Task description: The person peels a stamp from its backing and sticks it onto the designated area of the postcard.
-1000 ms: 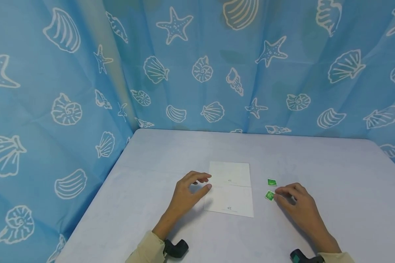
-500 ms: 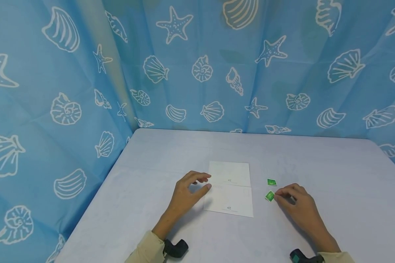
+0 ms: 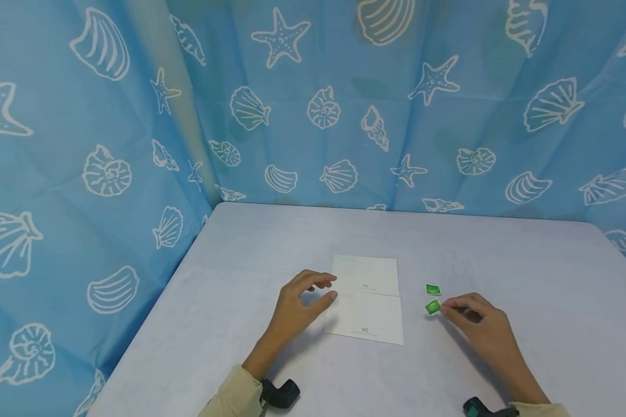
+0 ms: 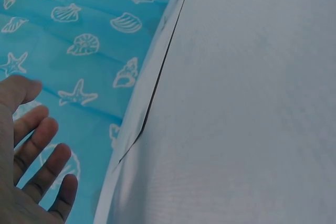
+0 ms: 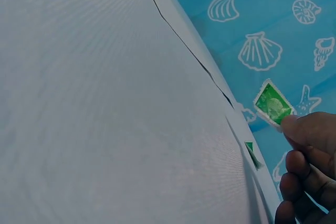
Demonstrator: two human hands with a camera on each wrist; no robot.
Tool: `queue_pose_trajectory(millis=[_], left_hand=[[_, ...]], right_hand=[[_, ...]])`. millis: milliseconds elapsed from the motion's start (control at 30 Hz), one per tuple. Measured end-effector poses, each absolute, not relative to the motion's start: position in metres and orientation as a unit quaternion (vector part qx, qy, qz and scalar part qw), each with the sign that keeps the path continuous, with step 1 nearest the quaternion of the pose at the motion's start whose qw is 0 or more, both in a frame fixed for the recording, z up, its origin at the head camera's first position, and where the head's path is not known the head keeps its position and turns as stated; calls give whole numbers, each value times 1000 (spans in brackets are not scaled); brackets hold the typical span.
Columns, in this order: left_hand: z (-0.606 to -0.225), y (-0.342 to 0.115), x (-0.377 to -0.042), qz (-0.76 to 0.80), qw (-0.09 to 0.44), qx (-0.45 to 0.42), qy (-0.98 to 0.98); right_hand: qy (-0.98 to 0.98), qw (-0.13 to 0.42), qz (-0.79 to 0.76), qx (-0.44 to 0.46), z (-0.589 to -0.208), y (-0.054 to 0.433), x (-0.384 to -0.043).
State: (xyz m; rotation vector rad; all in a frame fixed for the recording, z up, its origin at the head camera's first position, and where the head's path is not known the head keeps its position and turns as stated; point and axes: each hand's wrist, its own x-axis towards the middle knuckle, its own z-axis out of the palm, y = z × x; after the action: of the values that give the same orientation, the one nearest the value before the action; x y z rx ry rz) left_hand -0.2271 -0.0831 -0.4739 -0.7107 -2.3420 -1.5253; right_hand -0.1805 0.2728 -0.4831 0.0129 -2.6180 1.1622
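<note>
Thumb and fingertips of my right hand [image 3: 477, 324] pinch one corner of a green postage stamp [image 3: 433, 307] with a white perforated edge. In the right wrist view this stamp [image 5: 273, 103] is held up, its printed face showing. A second green stamp [image 3: 433, 289] lies on the table just beyond it. Left of the stamps are two white postcards [image 3: 370, 317], one above the other, each with a small print near its lower edge. My left hand [image 3: 294, 307] hovers at their left edge, fingers loosely bent and holding nothing; its palm and spread fingers [image 4: 44, 166] show in the left wrist view.
A white cloth covers the table [image 3: 250, 243]. Behind it and on the left hangs a blue curtain [image 3: 292, 139] with white shells and starfish. Black wrist devices [image 3: 281, 395] sit on both forearms.
The pinched stamp has been lifted off the table and has moved slightly up and right with my right hand. The left hand, the postcards and the other stamp stay where they were.
</note>
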Motion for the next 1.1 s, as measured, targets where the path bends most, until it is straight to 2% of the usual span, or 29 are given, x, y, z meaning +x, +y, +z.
queue_pose_trajectory(millis=[233, 1100], left_hand=[[-473, -82, -226, -525, 132, -245, -804], [-468, -73, -217, -520, 118, -251, -808]], right_hand=[[-897, 135, 421, -14, -480, 271, -178], [-885, 161, 437, 21, -474, 252, -170]])
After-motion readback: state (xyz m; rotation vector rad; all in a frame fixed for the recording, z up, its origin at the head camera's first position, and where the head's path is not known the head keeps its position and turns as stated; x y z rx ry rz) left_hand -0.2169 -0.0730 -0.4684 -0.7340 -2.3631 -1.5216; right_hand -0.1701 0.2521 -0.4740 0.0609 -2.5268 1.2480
